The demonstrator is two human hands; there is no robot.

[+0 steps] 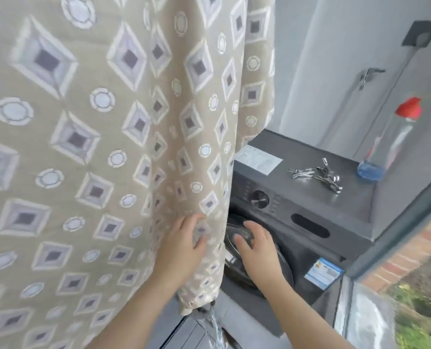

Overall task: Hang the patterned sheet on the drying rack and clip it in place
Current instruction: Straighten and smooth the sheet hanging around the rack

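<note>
The patterned sheet (96,137), beige with grey diamonds and pale circles, hangs down and fills the left and middle of the view; whatever it hangs from is out of view above. My left hand (184,244) rests against its lower right edge, fingers spread on the fabric. Just to the right of that edge my right hand (256,244) is held open with nothing in it, in front of the washer door. A few metal clips (317,173) lie in a small pile on the washer top, well beyond both hands.
A dark grey washing machine (307,212) stands behind and right of the sheet. A clear bottle with a red cap (390,139) stands on its top right corner. Grey wall with a tap (368,76) behind; brick edge and grass at right.
</note>
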